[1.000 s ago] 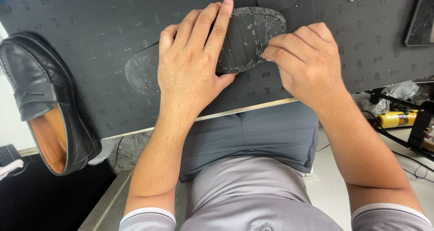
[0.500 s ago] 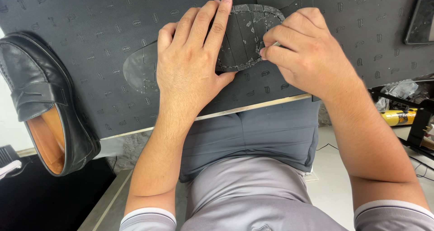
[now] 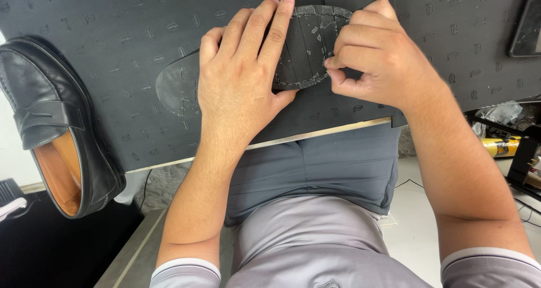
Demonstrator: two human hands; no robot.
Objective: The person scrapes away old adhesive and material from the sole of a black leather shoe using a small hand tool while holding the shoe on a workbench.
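An upturned shoe with a worn grey-black sole (image 3: pixel 307 46) lies on a large black textured rubber sheet (image 3: pixel 112 40) across my lap. My left hand (image 3: pixel 242 79) lies flat over the middle of the sole, fingers stretched toward the toe and thumb hooked at its near edge, holding it down. The heel end (image 3: pixel 177 88) sticks out to the left of that hand. My right hand (image 3: pixel 377 60) is curled at the sole's right edge, thumb and forefinger pinched together against the rim. Anything between those fingertips is hidden.
A black leather loafer (image 3: pixel 53 130) with a tan lining lies on its side at the sheet's left edge. A yellow object (image 3: pixel 501 146) and a black stand (image 3: pixel 524 158) sit on the right. A dark flat slab (image 3: pixel 527 23) lies at the upper right.
My right hand has slid up along the sole's right edge toward the toe and curled tighter. My left hand and the shoe have stayed put.
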